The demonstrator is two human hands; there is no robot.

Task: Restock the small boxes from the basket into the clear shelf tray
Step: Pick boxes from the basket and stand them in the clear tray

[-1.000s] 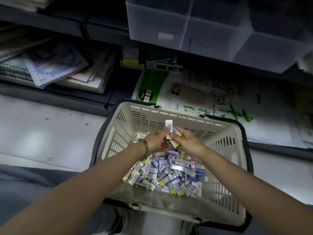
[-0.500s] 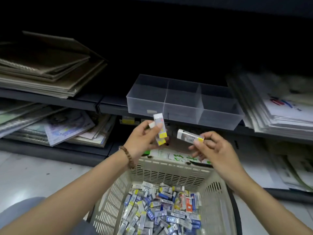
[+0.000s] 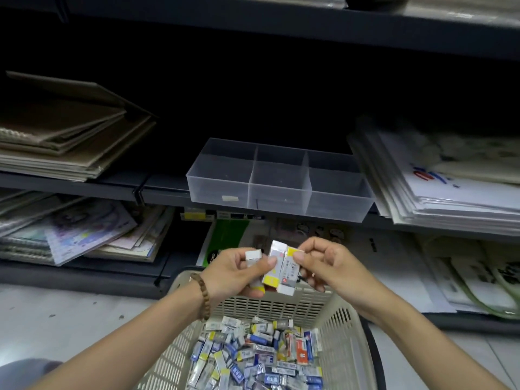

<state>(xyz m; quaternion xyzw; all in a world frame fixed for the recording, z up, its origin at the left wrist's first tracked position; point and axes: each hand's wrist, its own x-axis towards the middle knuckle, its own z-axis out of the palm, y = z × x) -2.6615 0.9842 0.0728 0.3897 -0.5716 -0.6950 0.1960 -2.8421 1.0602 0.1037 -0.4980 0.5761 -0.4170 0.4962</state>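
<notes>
A beige slatted basket [image 3: 342, 330] sits low in the middle, filled with several small white, blue and yellow boxes [image 3: 259, 358]. Above its far rim my left hand [image 3: 233, 273] grips two small white-and-yellow boxes [image 3: 274, 267]. My right hand [image 3: 323, 263] pinches a third small box [image 3: 289, 273] and holds it against those in the left hand. The clear shelf tray [image 3: 278, 181], divided into compartments, stands on the middle shelf just above and behind the hands; nothing shows inside it.
Brown card-covered pads [image 3: 64, 136] are stacked on the shelf left of the tray. White plastic-wrapped packs [image 3: 439, 178] lie to its right. Colourful notebooks [image 3: 84, 232] fill the lower shelf at left. A green-and-white pack [image 3: 225, 237] lies behind the basket.
My hands have come together: the box in my right hand, held apart half a second ago, now sits beside the ones in my left. The view has tilted up from the basket to the shelf.
</notes>
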